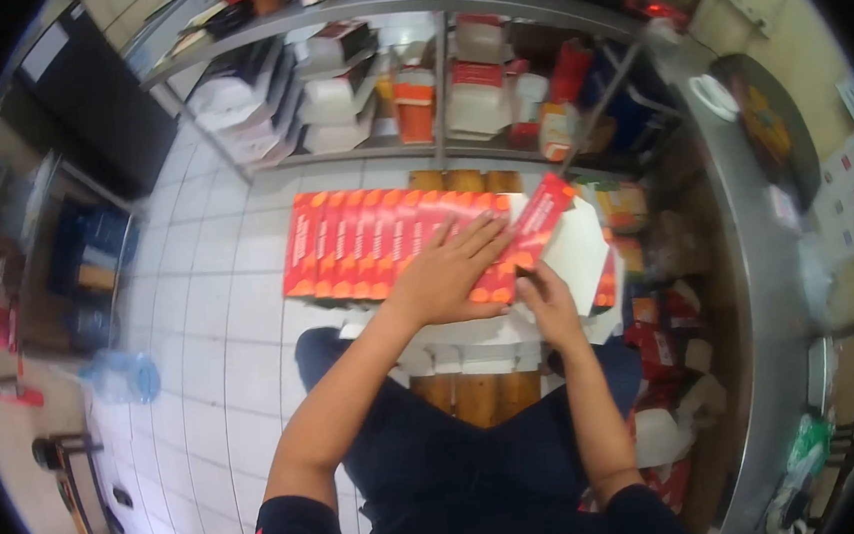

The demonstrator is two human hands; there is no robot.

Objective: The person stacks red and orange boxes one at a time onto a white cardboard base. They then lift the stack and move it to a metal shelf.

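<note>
A row of flat, overlapping red-and-orange cartons (350,238) lies across a low wooden slatted surface in front of my lap. My left hand (459,269) rests flat over the right part of the row, fingers spread and pointing up to the right. At the row's right end, one red carton (546,212) is tilted away from the others, with a white panel (577,240) showing beside it. My right hand (550,302) has its thumb and fingers closed at the lower end of this carton; the fingertips are partly hidden.
Behind the row stands a metal shelf (358,160) with stacked white and red boxes (339,103). More cartons (649,350) are piled to the right, beside a metal counter (769,340). A clear plastic bottle (125,377) lies on the tiled floor (179,297) at left.
</note>
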